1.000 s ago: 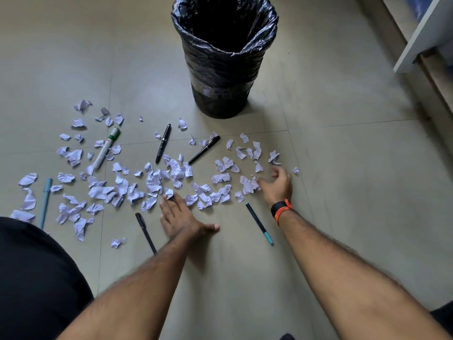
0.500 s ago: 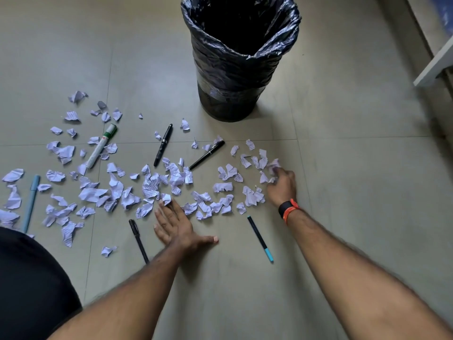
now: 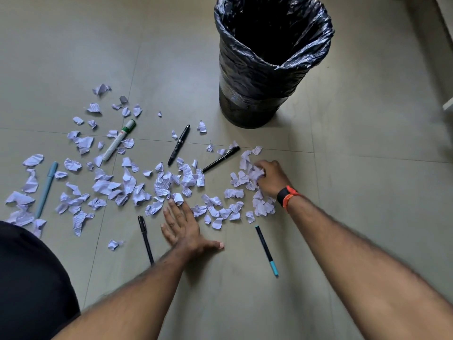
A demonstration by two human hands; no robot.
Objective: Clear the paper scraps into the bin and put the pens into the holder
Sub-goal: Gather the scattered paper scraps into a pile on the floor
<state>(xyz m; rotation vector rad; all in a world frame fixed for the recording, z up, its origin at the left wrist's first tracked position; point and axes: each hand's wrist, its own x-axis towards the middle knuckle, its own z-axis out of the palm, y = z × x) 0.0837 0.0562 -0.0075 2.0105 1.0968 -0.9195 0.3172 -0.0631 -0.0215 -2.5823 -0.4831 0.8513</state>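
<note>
Many torn white paper scraps (image 3: pixel 161 185) lie scattered over the tiled floor. A bin (image 3: pixel 269 62) lined with a black bag stands behind them. My right hand (image 3: pixel 270 177) is curled around a bunch of scraps at the right end of the mess. My left hand (image 3: pixel 182 224) lies flat on the floor, fingers apart, fingertips touching a scrap. Pens lie among the scraps: two black pens (image 3: pixel 179 144) (image 3: pixel 220 159), a thin black pen (image 3: pixel 145 239), a black pen with a teal end (image 3: pixel 266 250), a light blue pen (image 3: pixel 46 188) and a white marker with a green cap (image 3: pixel 119 139). No pen holder is visible.
White furniture edge (image 3: pixel 447 104) shows at the far right. My dark-clothed knee (image 3: pixel 29 278) fills the lower left. Bare floor tiles (image 3: pixel 367 192) stretch to the right of the bin.
My right hand has raked scraps together and closed its fingers on a bunch. The left hand stays flat. The view shifted, so the bin sits further right.
</note>
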